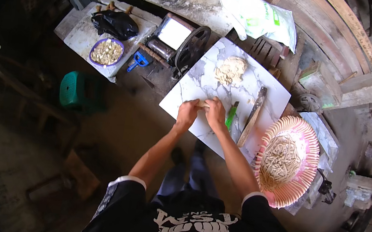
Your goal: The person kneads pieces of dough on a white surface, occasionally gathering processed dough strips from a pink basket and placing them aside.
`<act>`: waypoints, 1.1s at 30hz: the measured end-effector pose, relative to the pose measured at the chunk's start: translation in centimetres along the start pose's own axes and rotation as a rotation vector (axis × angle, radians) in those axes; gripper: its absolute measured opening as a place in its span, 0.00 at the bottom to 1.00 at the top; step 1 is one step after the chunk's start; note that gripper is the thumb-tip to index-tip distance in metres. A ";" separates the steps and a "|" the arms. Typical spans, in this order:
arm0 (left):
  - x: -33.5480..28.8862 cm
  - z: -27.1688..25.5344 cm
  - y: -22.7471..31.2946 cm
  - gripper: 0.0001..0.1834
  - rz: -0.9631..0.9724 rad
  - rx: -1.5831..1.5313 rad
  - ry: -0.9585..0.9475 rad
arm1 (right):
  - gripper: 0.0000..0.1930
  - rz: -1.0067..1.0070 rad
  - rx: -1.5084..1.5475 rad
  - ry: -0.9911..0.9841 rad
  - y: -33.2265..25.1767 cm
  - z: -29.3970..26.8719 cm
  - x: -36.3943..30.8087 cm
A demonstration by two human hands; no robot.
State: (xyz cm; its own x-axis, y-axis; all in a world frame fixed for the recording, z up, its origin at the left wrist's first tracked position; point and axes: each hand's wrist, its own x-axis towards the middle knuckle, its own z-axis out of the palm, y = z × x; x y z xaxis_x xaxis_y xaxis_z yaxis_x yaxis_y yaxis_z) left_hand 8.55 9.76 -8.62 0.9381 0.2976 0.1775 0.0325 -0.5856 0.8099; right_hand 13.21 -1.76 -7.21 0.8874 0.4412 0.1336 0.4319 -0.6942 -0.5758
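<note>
From the head camera, looking down, the person is standing at a white marbled slab [209, 84] that is lying on the counter [196, 4]. Both forearms are coming up from the lower edge and meeting over the near edge of the slab. The left hand [187, 114] and the right hand [216, 114] are sitting side by side, almost touching, and a small pale piece of dough [202, 103] is showing between them. The fingers of both hands are curling down and closing on that piece, pressing it against the slab.

Farther back on the slab, well apart from the hands, a larger lump of dough [231, 70] is resting. Just right of the right hand a green-handled tool [232, 116] is lying on the slab, and beside it a long wooden stick [252, 116] is running diagonally across the slab's right part. To the right of the slab a pink fluted tray [312, 146] is holding a heap of pale dough strips [281, 160].

Behind the slab a hand-cranked roller machine [179, 42] is standing on the counter. To its left a purple bowl [106, 52] is holding pale pieces, with a black bag [115, 23] just behind it and a blue scoop [138, 60] near it. A green plastic stool [76, 90] is standing on the floor at the left.
</note>
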 end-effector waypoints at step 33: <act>-2.8 -3.5 -0.5 0.12 -0.155 0.160 0.328 | 0.16 -0.045 -0.426 -0.122 -2.6 3.5 -1.7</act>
State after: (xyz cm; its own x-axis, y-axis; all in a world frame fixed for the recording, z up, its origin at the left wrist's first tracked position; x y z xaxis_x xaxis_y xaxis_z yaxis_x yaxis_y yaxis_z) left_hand 4.70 11.84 -7.54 0.7584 0.6018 0.2505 0.2428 -0.6174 0.7482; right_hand 10.03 1.34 -8.78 0.8517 0.5225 0.0398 0.5202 -0.8339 -0.1844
